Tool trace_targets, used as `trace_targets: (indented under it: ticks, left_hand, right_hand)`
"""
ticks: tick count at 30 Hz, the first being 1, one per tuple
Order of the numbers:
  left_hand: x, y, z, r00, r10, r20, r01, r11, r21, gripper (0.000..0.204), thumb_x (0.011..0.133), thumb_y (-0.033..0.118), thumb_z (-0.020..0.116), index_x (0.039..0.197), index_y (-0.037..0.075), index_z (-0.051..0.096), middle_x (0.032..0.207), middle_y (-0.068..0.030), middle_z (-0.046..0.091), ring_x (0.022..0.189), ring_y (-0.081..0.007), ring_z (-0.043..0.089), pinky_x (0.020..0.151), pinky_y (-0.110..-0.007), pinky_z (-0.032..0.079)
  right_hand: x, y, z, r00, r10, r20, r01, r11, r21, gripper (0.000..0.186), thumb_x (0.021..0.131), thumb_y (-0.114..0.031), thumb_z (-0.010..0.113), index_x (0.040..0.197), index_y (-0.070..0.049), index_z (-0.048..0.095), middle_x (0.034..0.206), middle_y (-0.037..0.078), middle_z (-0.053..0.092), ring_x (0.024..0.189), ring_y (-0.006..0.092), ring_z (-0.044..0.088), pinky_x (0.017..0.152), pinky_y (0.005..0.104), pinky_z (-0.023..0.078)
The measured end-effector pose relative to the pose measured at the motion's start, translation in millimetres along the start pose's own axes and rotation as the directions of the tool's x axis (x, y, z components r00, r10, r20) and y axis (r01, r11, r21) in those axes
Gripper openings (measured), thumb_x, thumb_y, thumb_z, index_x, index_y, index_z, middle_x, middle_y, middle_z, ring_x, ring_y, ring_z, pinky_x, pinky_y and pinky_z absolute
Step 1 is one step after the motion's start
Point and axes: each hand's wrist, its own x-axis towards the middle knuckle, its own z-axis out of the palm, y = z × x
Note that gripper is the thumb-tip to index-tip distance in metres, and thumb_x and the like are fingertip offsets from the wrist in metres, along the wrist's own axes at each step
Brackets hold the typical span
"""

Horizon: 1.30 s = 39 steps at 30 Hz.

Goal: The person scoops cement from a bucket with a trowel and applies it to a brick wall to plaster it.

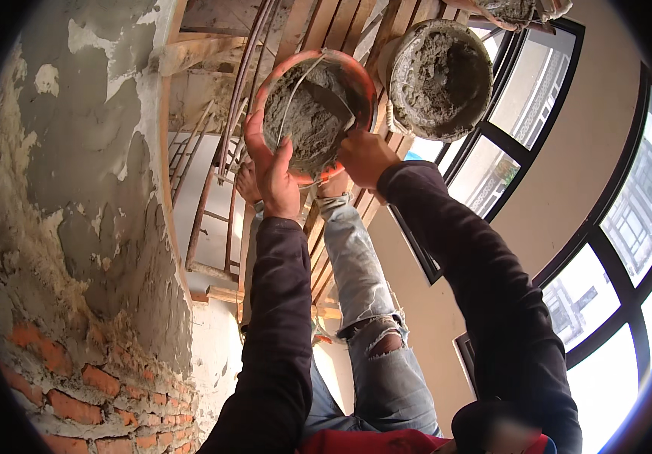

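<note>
An orange bucket (pixel 303 144) of wet grey mortar, with a thin wire handle across it, is in front of me. My left hand (pixel 273 170) grips its lower left rim, thumb on the edge. My right hand (pixel 364 155) is closed at its right side on what looks like a trowel, whose handle is hidden by my fingers; the dark blade (pixel 329 102) lies in the mortar. A second, pale bucket (pixel 439 83), also holding mortar, stands close to the upper right of the orange one.
My bare feet are on a plank scaffold (pixel 326 23) with a metal ladder frame (pixel 197 227) beside it. A wall (pixel 91 189), part grey plaster and part exposed brick, rises at left. Dark-framed windows (pixel 530 106) are at right. Another mortar container (pixel 507 11) sits at the top edge.
</note>
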Motion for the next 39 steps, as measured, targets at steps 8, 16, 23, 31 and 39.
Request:
trace_targets:
  ticks: [8, 16, 23, 31, 39]
  left_hand:
    - [-1, -5, -21, 0.995, 0.089, -0.033, -0.09, 0.996, -0.016, 0.063, 0.093, 0.023, 0.053, 0.147, -0.001, 0.032, 0.157, -0.0154, 0.024, 0.147, -0.0255, 0.019, 0.12, -0.041, 0.01]
    - [-1, -7, -20, 0.998, -0.009, -0.065, 0.008, 1.0, -0.015, 0.063, 0.091, 0.021, 0.055, 0.146, 0.0, 0.035, 0.156, -0.0161, 0.026, 0.147, -0.026, 0.018, 0.12, -0.041, 0.008]
    - [-9, -16, -20, 0.997, 0.046, -0.054, -0.036, 0.984, 0.174, 0.067, 0.09, 0.023, 0.056, 0.148, 0.0, 0.033, 0.157, -0.0165, 0.025, 0.148, -0.0266, 0.017, 0.121, -0.041, 0.008]
    - [-1, 0, 5, 0.985, 0.168, 0.045, -0.169, 0.985, 0.032, 0.058, 0.092, 0.012, 0.047, 0.146, -0.001, 0.032, 0.159, -0.0166, 0.028, 0.15, -0.0267, 0.019, 0.122, -0.041, 0.008]
    - [2, 1, -10, 0.992, 0.126, -0.013, -0.126, 0.992, 0.001, 0.06, 0.093, 0.011, 0.046, 0.149, -0.001, 0.029, 0.157, -0.0154, 0.031, 0.147, -0.0237, 0.025, 0.121, -0.039, 0.015]
  right_hand:
    - [-16, -26, -67, 0.91, 0.257, 0.325, -0.413, 0.602, 0.683, 0.024, 0.096, -0.022, 0.053, 0.097, 0.0, 0.062, 0.07, 0.008, 0.057, 0.046, 0.0168, 0.058, 0.037, 0.0331, 0.049]
    - [-19, -19, -69, 0.86, 0.172, 0.48, -0.502, 0.454, 0.736, 0.026, 0.097, -0.025, 0.055, 0.099, 0.0, 0.062, 0.067, 0.006, 0.058, 0.049, 0.0165, 0.06, 0.041, 0.0335, 0.052]
    - [-26, -9, -70, 0.953, 0.271, -0.138, -0.273, 0.962, 0.002, 0.025, 0.09, -0.017, 0.057, 0.105, 0.002, 0.065, 0.082, 0.017, 0.068, 0.077, 0.0304, 0.072, 0.063, 0.0438, 0.058]
    - [21, 4, -42, 0.831, -0.004, 0.556, -0.145, 0.964, 0.223, 0.024, 0.094, -0.024, 0.055, 0.095, -0.001, 0.065, 0.073, 0.011, 0.064, 0.067, 0.0254, 0.064, 0.059, 0.0392, 0.053]
    - [-8, -24, -52, 0.935, 0.249, 0.252, -0.352, 0.578, 0.736, 0.031, 0.094, -0.025, 0.054, 0.089, 0.003, 0.064, 0.073, 0.02, 0.067, 0.06, 0.0328, 0.068, 0.057, 0.0453, 0.055]
